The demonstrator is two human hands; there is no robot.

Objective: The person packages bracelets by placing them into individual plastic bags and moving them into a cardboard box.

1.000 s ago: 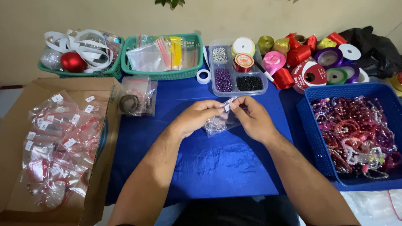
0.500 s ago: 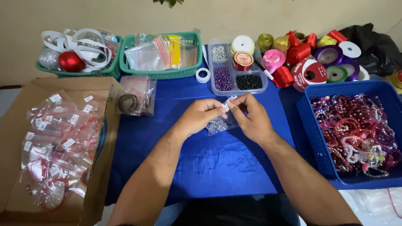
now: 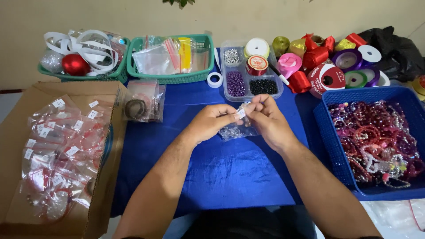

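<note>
My left hand (image 3: 211, 121) and my right hand (image 3: 264, 118) meet over the middle of the blue cloth (image 3: 230, 172). Together they pinch the top of a small clear plastic bag (image 3: 234, 131) with clear beads inside and a small white label at its top edge. The bag hangs down between the two hands, just above the cloth. The fingers of both hands are closed on the bag's upper edge.
A cardboard box (image 3: 17, 146) of bagged bracelets lies at left. A blue basket (image 3: 330, 132) of red and pink bracelets sits at right. At the back stand two green baskets (image 3: 175, 77), a clear bead tray (image 3: 250, 84), ribbon spools (image 3: 327, 75) and a tape roll (image 3: 214, 79).
Both hands stay in the same spot holding the small bag; only the fingers shift slightly at its top edge.
</note>
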